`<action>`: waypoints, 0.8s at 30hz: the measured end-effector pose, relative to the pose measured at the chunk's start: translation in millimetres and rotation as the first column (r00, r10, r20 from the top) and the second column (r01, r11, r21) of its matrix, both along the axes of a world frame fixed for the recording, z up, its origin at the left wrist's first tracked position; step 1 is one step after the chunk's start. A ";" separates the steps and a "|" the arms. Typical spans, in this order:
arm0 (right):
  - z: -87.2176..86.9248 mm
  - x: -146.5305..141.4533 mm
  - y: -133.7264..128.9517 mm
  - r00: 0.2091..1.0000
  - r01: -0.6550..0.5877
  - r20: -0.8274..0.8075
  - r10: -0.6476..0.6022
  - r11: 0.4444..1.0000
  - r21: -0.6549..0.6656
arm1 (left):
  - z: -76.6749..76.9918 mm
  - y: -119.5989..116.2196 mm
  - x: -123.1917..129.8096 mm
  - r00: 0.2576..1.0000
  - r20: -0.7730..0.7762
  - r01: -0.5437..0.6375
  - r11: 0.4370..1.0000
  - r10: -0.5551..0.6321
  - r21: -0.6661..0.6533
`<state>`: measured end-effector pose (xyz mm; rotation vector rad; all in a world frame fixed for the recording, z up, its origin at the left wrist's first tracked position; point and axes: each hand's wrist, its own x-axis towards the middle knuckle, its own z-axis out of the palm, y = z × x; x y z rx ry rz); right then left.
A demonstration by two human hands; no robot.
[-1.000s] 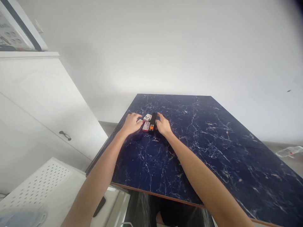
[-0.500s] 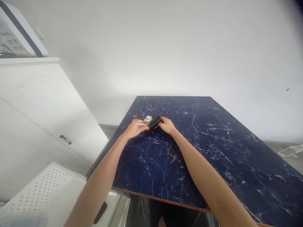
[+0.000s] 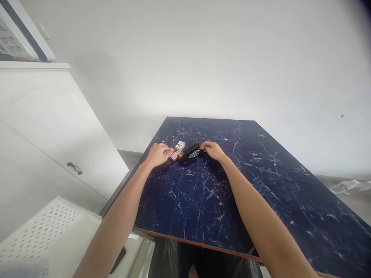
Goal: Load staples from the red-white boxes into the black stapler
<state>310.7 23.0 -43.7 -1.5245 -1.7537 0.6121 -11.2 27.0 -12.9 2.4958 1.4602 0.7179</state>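
Right hand [image 3: 214, 150] pinches the right end of a black stapler [image 3: 189, 151] in a narrow hold, while the left hand [image 3: 158, 154] lies curled, reaching a red-and-white box [image 3: 175, 156] just left of the stapler; I cannot tell whether that box is gripped. I log a small white box [image 3: 180, 145] just beyond the stapler, which lies angled on a navy marble tabletop [image 3: 220, 131].
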 end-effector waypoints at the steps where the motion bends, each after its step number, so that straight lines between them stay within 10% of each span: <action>1: 3.3 2.8 -2.6 0.998 -0.026 0.056 0.025 0.999 0.023 | 0.5 -0.6 -1.4 0.998 -0.060 -0.017 1.000 0.018 0.008; 9: 23.3 -0.6 -24.7 0.799 -0.188 0.600 0.041 0.965 0.184 | -2.6 -3.5 -0.5 0.966 -0.221 -0.134 0.991 0.134 0.019; 14: 3.2 10.9 -28.8 0.982 0.125 0.101 -0.157 0.954 0.271 | -2.1 -0.3 -3.1 0.995 -0.058 -0.073 0.996 0.076 0.054; 17: -3.3 12.6 -37.6 0.905 0.359 -0.312 -0.288 0.912 0.198 | 1.7 -2.2 1.7 0.971 0.229 -0.067 0.997 0.076 -0.045; 24: 1.2 -26.0 -75.7 0.765 0.252 -0.624 -0.161 0.966 0.060 | 13.5 -10.8 22.1 0.572 0.820 0.383 0.876 0.024 -0.292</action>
